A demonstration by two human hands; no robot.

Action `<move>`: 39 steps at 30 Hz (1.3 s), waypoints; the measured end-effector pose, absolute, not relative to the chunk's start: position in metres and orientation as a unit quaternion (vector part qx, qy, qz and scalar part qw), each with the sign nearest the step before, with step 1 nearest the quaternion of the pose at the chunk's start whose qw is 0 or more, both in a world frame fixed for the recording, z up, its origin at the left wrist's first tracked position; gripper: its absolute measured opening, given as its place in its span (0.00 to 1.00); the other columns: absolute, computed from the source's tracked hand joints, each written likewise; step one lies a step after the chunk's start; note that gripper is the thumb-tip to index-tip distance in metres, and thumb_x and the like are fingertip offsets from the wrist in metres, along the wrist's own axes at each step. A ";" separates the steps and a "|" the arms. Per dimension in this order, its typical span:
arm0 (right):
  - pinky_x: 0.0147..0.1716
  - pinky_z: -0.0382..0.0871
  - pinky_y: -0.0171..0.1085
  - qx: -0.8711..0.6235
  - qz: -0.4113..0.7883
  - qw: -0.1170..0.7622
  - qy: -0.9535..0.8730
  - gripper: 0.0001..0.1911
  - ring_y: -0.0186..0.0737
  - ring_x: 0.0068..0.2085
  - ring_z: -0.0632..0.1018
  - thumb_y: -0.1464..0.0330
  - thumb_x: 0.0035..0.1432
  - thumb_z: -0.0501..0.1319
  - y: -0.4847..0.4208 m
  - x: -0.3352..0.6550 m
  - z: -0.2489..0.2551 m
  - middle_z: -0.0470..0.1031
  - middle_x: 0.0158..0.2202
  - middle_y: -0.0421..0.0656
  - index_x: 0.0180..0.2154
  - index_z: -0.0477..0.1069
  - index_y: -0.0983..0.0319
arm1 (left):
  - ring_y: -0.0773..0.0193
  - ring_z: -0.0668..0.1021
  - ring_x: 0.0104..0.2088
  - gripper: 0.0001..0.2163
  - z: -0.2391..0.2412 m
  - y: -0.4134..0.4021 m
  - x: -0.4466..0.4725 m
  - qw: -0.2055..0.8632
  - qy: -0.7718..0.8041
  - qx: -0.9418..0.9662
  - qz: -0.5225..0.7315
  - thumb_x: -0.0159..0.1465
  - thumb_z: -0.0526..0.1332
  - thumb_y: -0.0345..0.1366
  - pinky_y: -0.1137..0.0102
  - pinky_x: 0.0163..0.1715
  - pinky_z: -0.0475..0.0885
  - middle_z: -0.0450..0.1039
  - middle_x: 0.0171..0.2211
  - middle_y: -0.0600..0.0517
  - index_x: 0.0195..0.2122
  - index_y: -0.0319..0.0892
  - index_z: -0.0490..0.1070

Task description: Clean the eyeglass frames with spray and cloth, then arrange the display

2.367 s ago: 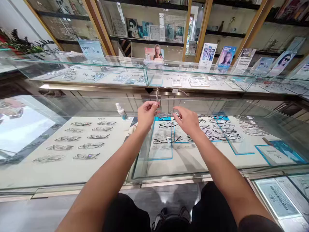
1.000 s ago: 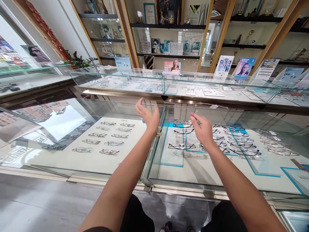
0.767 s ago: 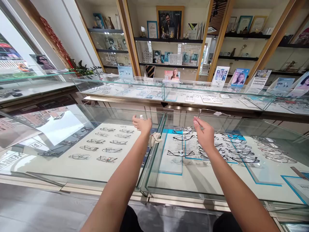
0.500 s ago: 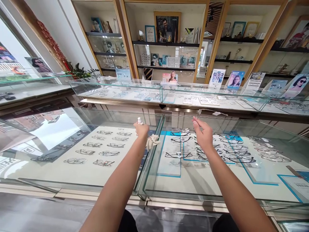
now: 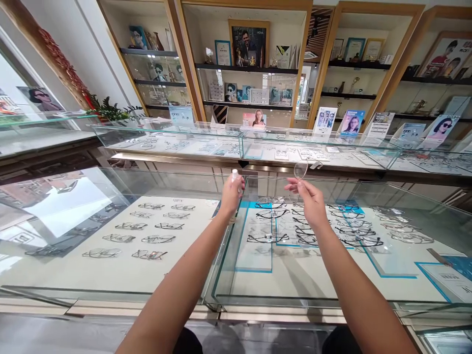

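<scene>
My left hand (image 5: pixel 231 195) is wrapped around a small white spray bottle (image 5: pixel 235 174), held upright above the seam between two glass display cases. A little to its right, my right hand (image 5: pixel 309 198) pinches a thin, clear-lensed pair of glasses (image 5: pixel 301 169), raised above the right case with a white tag hanging from it. Both hands are lifted off the glass and about a hand's width apart. A pale cloth seems to hang under my left hand, mostly hidden.
Under the glass counter (image 5: pixel 221 295) lie rows of eyeglass frames on white trays (image 5: pixel 140 231) at left and blue-edged trays (image 5: pixel 280 231) at right. A second glass counter (image 5: pixel 243 142) runs behind. Wooden shelves (image 5: pixel 250 69) with pictures and cards line the wall.
My left hand reached to the left case, closed on the spray bottle and lifted it toward the glasses. My right hand kept the glasses raised and turned them. The view tilted up.
</scene>
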State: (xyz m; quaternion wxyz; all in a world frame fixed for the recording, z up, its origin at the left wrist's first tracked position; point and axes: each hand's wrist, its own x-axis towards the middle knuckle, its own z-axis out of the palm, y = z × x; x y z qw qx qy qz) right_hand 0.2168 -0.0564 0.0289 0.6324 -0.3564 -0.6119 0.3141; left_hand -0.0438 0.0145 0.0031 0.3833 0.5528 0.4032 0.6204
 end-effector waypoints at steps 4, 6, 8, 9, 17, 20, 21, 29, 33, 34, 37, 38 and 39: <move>0.54 0.76 0.49 -0.334 0.384 0.595 -0.622 0.21 0.48 0.46 0.85 0.49 0.70 0.63 -0.056 0.215 0.030 0.88 0.41 0.46 0.46 0.85 0.57 | 0.67 0.62 0.22 0.37 0.020 -0.017 -0.013 0.591 0.277 0.555 0.515 0.57 0.54 0.80 0.72 0.20 0.45 0.57 0.22 0.55 0.28 0.46 0.64; 0.53 0.76 0.49 -0.327 0.413 0.574 -0.627 0.21 0.48 0.45 0.85 0.48 0.68 0.64 -0.055 0.213 0.029 0.88 0.39 0.46 0.44 0.85 0.57 | 0.66 0.60 0.20 0.39 0.026 -0.028 -0.007 0.646 0.250 0.552 0.464 0.55 0.50 0.83 0.71 0.19 0.43 0.53 0.19 0.55 0.24 0.47 0.61; 0.52 0.75 0.48 -0.321 0.437 0.554 -0.632 0.22 0.48 0.44 0.84 0.48 0.68 0.64 -0.056 0.209 0.028 0.88 0.38 0.46 0.43 0.85 0.57 | 0.66 0.58 0.19 0.40 0.029 -0.034 -0.006 0.671 0.242 0.547 0.438 0.53 0.47 0.85 0.70 0.18 0.43 0.50 0.18 0.55 0.21 0.47 0.59; 0.52 0.75 0.47 -0.316 0.447 0.546 -0.634 0.21 0.47 0.44 0.84 0.48 0.68 0.64 -0.057 0.207 0.027 0.88 0.37 0.45 0.42 0.86 0.57 | 0.66 0.58 0.18 0.41 0.030 -0.035 -0.005 0.677 0.241 0.544 0.432 0.53 0.45 0.86 0.70 0.18 0.44 0.49 0.17 0.55 0.20 0.48 0.58; 0.53 0.75 0.46 -0.315 0.467 0.522 -0.641 0.22 0.46 0.43 0.84 0.47 0.67 0.65 -0.057 0.194 0.019 0.87 0.36 0.44 0.40 0.85 0.58 | 0.67 0.61 0.20 0.35 0.018 -0.025 0.000 0.575 0.321 0.562 0.501 0.57 0.58 0.76 0.70 0.19 0.47 0.59 0.19 0.53 0.22 0.44 0.70; 0.53 0.75 0.47 -0.323 0.461 0.512 -0.649 0.24 0.46 0.43 0.84 0.45 0.67 0.64 -0.057 0.191 0.016 0.87 0.36 0.45 0.40 0.85 0.58 | 0.67 0.62 0.21 0.32 0.014 -0.023 -0.001 0.528 0.363 0.578 0.506 0.57 0.59 0.72 0.71 0.20 0.49 0.61 0.20 0.52 0.21 0.44 0.69; 0.53 0.75 0.47 -0.325 0.459 0.509 -0.652 0.24 0.46 0.44 0.84 0.45 0.67 0.64 -0.057 0.190 0.015 0.87 0.36 0.45 0.40 0.85 0.58 | 0.67 0.63 0.21 0.32 0.014 -0.023 -0.001 0.513 0.376 0.586 0.502 0.58 0.59 0.72 0.70 0.20 0.50 0.62 0.20 0.52 0.21 0.44 0.69; 0.53 0.75 0.47 -0.327 0.462 0.497 -0.658 0.27 0.47 0.45 0.84 0.43 0.67 0.63 -0.059 0.188 0.013 0.88 0.38 0.45 0.40 0.85 0.58 | 0.66 0.64 0.21 0.29 0.017 -0.026 -0.001 0.453 0.420 0.618 0.486 0.62 0.56 0.67 0.68 0.22 0.57 0.64 0.20 0.52 0.22 0.44 0.69; 0.53 0.75 0.46 -0.324 0.469 0.499 -0.653 0.26 0.47 0.44 0.84 0.43 0.66 0.64 -0.059 0.188 0.013 0.88 0.37 0.45 0.40 0.85 0.58 | 0.65 0.65 0.22 0.30 0.017 -0.027 0.000 0.457 0.420 0.602 0.502 0.61 0.57 0.69 0.69 0.22 0.55 0.63 0.20 0.52 0.22 0.44 0.68; 0.53 0.75 0.46 -0.322 0.470 0.501 -0.651 0.25 0.47 0.44 0.84 0.44 0.67 0.64 -0.058 0.188 0.013 0.88 0.37 0.45 0.40 0.85 0.58 | 0.64 0.65 0.23 0.30 0.018 -0.027 0.000 0.454 0.418 0.603 0.506 0.61 0.57 0.69 0.69 0.22 0.55 0.64 0.20 0.52 0.22 0.45 0.68; 0.53 0.74 0.45 -0.321 0.474 0.520 -0.633 0.23 0.46 0.44 0.83 0.46 0.66 0.64 -0.055 0.192 0.013 0.88 0.37 0.45 0.41 0.85 0.58 | 0.63 0.65 0.24 0.30 0.020 -0.029 0.000 0.431 0.407 0.628 0.503 0.63 0.56 0.68 0.67 0.23 0.56 0.64 0.20 0.51 0.21 0.45 0.67; 0.53 0.74 0.45 -0.323 0.478 0.531 -0.621 0.23 0.45 0.44 0.83 0.47 0.66 0.65 -0.054 0.193 0.013 0.88 0.37 0.44 0.42 0.85 0.58 | 0.63 0.65 0.24 0.30 0.020 -0.029 0.000 0.421 0.404 0.643 0.497 0.64 0.56 0.68 0.67 0.24 0.57 0.64 0.20 0.51 0.20 0.45 0.66; 0.52 0.73 0.44 -0.326 0.481 0.542 -0.606 0.22 0.45 0.44 0.83 0.47 0.66 0.65 -0.052 0.195 0.013 0.88 0.38 0.44 0.43 0.85 0.58 | 0.63 0.65 0.25 0.30 0.020 -0.029 0.000 0.411 0.400 0.659 0.487 0.65 0.55 0.67 0.66 0.25 0.57 0.64 0.20 0.51 0.20 0.45 0.66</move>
